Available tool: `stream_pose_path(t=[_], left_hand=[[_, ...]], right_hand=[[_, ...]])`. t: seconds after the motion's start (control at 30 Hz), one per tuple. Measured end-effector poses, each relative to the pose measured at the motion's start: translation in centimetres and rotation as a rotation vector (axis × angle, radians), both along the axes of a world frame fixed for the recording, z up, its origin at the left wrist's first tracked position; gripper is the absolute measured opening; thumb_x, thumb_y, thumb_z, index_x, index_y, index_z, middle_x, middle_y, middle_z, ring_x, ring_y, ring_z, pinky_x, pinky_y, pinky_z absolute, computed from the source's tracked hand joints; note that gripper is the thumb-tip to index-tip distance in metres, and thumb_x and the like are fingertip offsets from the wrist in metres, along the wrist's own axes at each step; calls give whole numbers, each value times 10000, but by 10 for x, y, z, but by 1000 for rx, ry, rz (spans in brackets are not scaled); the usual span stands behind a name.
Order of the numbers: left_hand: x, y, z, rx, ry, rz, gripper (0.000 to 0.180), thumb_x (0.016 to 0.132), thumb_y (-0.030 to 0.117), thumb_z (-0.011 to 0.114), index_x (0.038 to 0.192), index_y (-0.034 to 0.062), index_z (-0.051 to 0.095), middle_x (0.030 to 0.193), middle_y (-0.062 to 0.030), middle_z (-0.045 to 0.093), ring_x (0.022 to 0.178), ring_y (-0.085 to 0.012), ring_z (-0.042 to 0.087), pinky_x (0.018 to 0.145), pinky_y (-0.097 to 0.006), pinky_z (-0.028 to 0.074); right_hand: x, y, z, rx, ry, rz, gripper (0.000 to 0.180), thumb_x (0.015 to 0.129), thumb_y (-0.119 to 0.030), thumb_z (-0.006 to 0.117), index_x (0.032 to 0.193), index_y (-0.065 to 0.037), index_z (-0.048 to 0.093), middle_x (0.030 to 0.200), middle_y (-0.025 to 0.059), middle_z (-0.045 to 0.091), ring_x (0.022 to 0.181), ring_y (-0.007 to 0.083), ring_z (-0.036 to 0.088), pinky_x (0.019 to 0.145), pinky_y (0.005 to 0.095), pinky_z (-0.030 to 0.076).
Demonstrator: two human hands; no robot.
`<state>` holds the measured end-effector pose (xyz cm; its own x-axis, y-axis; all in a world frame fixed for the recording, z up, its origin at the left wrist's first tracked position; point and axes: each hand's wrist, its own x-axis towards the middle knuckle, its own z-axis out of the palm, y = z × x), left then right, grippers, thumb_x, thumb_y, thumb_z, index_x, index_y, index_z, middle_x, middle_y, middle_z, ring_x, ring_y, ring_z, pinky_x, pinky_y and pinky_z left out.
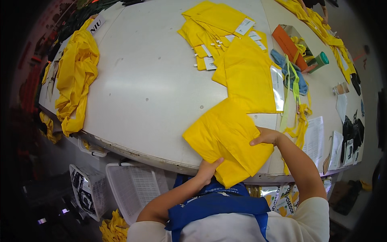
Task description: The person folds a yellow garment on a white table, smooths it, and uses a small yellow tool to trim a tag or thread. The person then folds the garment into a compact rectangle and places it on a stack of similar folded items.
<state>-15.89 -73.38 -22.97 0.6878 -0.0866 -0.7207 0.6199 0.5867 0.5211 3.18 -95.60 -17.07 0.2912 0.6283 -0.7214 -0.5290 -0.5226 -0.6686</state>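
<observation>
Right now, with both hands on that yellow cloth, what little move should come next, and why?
Probably press the fold flat and slide it up onto the stack. The yellow cloth already lies folded at the table edge, partly hanging over. The left hand pinches its near edge, the right hand rests on its right side, and the folded ones lie just beyond.

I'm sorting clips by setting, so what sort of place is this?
Probably a garment or textile workshop's folding and packing station. Both hands, left hand and right hand, press a folded yellow cloth on a large white worktable, near stacked yellow pieces with tags.
</observation>
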Motion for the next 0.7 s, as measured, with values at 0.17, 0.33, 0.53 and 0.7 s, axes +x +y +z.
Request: stream_pose_path(t=[0.17,0.33,0.53,0.7], left_hand=[[-1,-5,-15,245,-12,-24,432,842,111,686,1215,-24,515,1165,-118,611,1050,-215,593,867,-307,479],[7,-9,-11,371,-84,-22,388,846,134,674,1179,-29,560,1155,-123,627,1051,-215,594,858,-310,471],[13,-1,-1,203,-82,-105,434,893,232,600,1252,1,523,1220,-126,591,1085,-215,575,857,-299,465],[4,8,9,92,-82,-283,455,884,159,556,1301,11,449,1231,-132,556,1088,-212,566,844,-304,482]], right_hand=[[-25,36,17,-452,-718,230,556,741,-180,719,1219,-11,493,1165,153,609,1012,331,608,871,395,479],[-88,68,28,-696,-1121,314,642,661,-260,719,1182,17,467,1081,185,582,865,379,600,759,475,473],[-142,105,46,-696,-1277,302,1270,437,-652,797,1307,142,322,1289,257,414,1104,373,441,941,490,309],[-148,99,10,-769,-1327,223,1157,501,-497,824,1327,130,313,1289,248,422,1096,368,469,931,501,336]])
